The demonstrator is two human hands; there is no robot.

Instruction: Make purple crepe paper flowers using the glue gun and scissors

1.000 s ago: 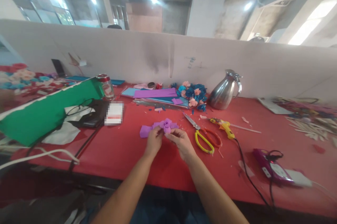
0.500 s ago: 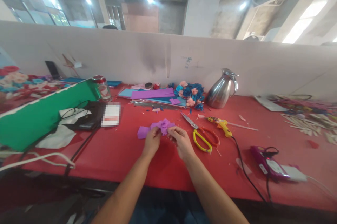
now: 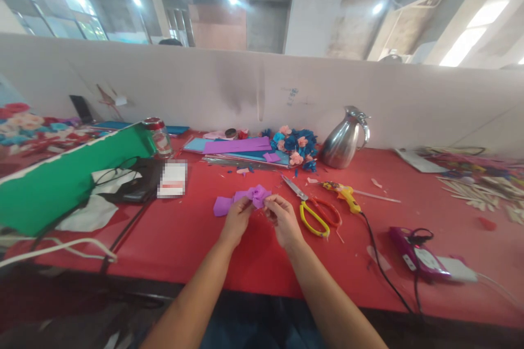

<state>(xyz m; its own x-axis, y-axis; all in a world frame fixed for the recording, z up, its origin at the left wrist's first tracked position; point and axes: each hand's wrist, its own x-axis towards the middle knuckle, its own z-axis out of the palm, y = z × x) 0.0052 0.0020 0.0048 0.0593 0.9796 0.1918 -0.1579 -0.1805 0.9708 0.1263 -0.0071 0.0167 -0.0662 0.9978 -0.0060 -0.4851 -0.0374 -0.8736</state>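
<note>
A purple paper flower (image 3: 258,195) is held above the red table between my two hands. My left hand (image 3: 237,220) pinches its left side, with fingertips partly hidden by the paper. On the right edge of the petals, my right hand (image 3: 282,217) has thumb and forefinger closed. Flat purple paper pieces (image 3: 223,205) lie just behind and to the left of my left hand. Close by on the right are scissors (image 3: 313,210) with one yellow and one red handle, their blades pointing away from me.
Right of the scissors lies a yellow glue gun (image 3: 347,197) with a black cord, near a purple power strip (image 3: 420,256). A steel jug (image 3: 344,138), finished flowers (image 3: 301,144) and paper sheets (image 3: 237,146) stand along the back. A green box (image 3: 77,174) and glass jar (image 3: 160,138) are left.
The purple flower has turned slightly and looks wider, its petals spread more to the right. My right hand has shifted a little to the right; my left hand stays nearly in place.
</note>
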